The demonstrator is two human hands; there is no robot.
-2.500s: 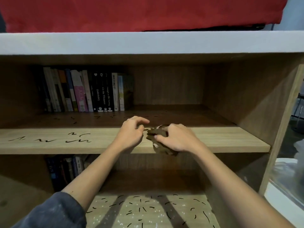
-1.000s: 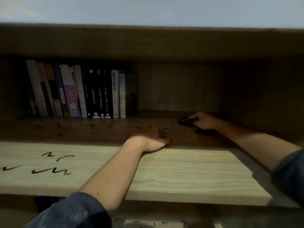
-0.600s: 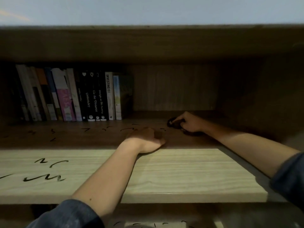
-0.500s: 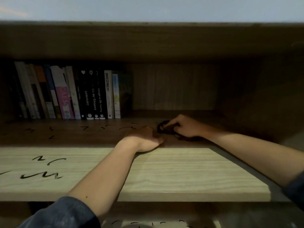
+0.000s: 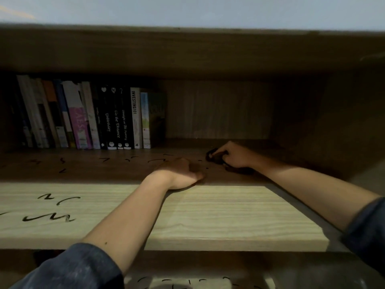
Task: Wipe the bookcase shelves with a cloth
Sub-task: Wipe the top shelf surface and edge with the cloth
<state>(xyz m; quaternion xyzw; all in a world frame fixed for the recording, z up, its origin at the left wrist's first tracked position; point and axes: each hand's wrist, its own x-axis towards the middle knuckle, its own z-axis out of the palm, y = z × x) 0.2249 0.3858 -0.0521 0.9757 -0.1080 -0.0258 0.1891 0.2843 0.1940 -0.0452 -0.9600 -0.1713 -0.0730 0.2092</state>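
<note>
Cloth: dark brown crumpled cloth (image 5: 213, 157), bunched small, lying on the shaded back part of the pale wood-grain shelf board (image 5: 229, 215); right of the row of upright paperback books (image 5: 93, 117), well apart from it.
Cloth axis: long axis runs roughly along the shelf, parallel to the book row. One lump shows ahead of the fingertips at the end nearer the books, and a dark strip shows under the wrist at the far end. The middle is hidden by the hand.
Right hand: right hand (image 5: 236, 154) on top of the cloth, fingers curled round it and clutching it, knuckles up, pressing it to the board.
Left hand: left hand (image 5: 179, 173) palm down on the same board, between the books and the cloth and nearer the front than both. It holds nothing; the fingers lie loose, tips lost in shadow.
Compartment: holds the book row at its left end, spines out, standing against the wooden back panel (image 5: 216, 109); to the books' right are both hands and the cloth.
Marks: black squiggle marks (image 5: 50, 217) on the board in front of the books; smaller ones in the shadow just before their feet.
Sleeves: blue-grey sleeves (image 5: 73, 268) pushed up both forearms.
</note>
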